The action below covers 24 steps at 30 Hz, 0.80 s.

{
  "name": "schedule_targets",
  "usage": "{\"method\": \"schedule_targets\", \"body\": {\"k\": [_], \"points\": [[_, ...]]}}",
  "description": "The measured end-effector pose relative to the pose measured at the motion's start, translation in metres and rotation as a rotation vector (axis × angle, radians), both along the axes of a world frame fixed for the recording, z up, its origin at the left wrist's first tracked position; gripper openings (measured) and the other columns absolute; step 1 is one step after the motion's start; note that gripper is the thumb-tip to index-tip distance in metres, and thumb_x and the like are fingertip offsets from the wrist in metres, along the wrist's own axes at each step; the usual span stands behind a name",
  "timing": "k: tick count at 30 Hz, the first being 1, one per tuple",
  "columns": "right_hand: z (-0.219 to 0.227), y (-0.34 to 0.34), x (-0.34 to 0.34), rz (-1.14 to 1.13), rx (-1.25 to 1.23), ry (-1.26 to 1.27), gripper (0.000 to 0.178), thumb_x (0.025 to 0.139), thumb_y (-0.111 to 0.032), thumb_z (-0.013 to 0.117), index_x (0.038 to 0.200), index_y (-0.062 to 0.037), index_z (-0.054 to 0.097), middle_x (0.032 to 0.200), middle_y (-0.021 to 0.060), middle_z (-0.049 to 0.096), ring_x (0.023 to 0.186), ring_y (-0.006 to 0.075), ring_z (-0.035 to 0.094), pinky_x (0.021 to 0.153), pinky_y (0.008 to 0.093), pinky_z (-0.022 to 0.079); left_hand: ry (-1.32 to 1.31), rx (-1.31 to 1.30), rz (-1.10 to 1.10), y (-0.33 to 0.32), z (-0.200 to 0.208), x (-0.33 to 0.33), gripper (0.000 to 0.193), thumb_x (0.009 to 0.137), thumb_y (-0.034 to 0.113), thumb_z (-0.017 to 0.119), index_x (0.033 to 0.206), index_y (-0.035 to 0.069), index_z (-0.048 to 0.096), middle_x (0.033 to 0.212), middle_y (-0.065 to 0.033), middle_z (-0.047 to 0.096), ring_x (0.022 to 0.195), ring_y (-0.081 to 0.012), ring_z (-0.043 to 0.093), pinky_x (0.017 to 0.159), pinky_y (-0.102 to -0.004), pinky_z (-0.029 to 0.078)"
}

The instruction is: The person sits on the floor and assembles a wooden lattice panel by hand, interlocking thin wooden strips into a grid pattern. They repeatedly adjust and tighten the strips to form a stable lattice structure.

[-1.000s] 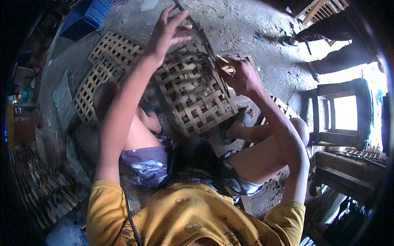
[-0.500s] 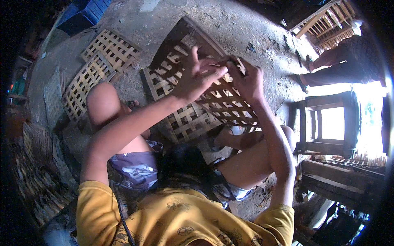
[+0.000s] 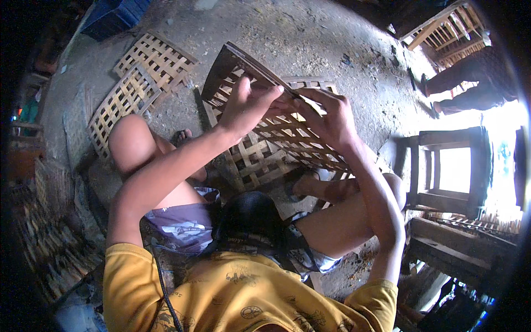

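Note:
A woven bamboo lattice panel (image 3: 293, 138) stands tilted in front of me, its dark upper rail (image 3: 251, 63) slanting down from far left to right. My left hand (image 3: 243, 110) is closed over that rail, thumb on top and the other fingers partly hidden behind it. Further along the same rail, my right hand (image 3: 329, 116) pinches the edge, its fingertips bent over. Whether a thin strip also lies in the right fingers I cannot make out. Beneath the tilted panel, another lattice panel (image 3: 251, 171) lies on the floor between my feet.
Two more lattice panels (image 3: 157, 61) overlap on the floor at the left, near a blue crate (image 3: 113, 19). Another person's legs (image 3: 464, 88) show at the far right. A wooden frame (image 3: 448, 171) stands right of my knee, beside bright light. Slatted wood (image 3: 448, 30) is behind.
My left hand has come nearer and left, its spread fingers now closing on the rail. The panel's upper edge has dropped toward me. The pale strip at my right fingers no longer shows.

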State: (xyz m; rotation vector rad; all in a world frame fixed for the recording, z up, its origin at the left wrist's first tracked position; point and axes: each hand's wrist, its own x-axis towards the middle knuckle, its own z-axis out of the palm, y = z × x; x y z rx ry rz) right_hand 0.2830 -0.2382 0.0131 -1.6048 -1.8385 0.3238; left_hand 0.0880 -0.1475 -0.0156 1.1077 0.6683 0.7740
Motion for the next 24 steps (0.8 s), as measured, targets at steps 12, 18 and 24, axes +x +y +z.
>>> {"method": "schedule_targets", "body": {"k": [12, 18, 24], "points": [[0.026, -0.017, -0.015, -0.061, 0.052, 0.077, 0.023, 0.09, -0.006, 0.078, 0.112, -0.0013, 0.076, 0.101, 0.0153, 0.078, 0.092, 0.0246, 0.077, 0.08, 0.0354, 0.06, -0.091, 0.133, 0.011, -0.008, 0.032, -0.009, 0.037, 0.097, 0.014, 0.07, 0.124, -0.004, 0.051, 0.105, -0.0174, 0.073, 0.092, -0.0206, 0.075, 0.082, -0.0324, 0.065], [0.021, -0.018, -0.009, -0.026, 0.079, 0.009, 0.024, 0.089, -0.003, 0.077, 0.112, -0.0006, 0.076, 0.103, 0.0162, 0.078, 0.092, 0.0239, 0.078, 0.08, 0.035, 0.06, 0.027, 0.138, -0.146, -0.003, 0.038, -0.011, 0.039, 0.098, 0.02, 0.073, 0.128, 0.004, 0.053, 0.11, -0.0063, 0.065, 0.097, -0.0175, 0.072, 0.085, -0.0338, 0.062], [0.028, -0.014, -0.008, -0.02, -0.097, 0.101, 0.032, 0.097, -0.023, 0.069, 0.118, 0.0001, 0.072, 0.106, 0.0212, 0.076, 0.1, 0.0318, 0.076, 0.087, 0.0412, 0.057, 0.092, 0.057, -0.107, 0.001, 0.022, -0.009, 0.034, 0.097, 0.025, 0.074, 0.121, 0.006, 0.059, 0.109, -0.004, 0.065, 0.097, -0.0129, 0.069, 0.085, -0.0299, 0.06]]}}
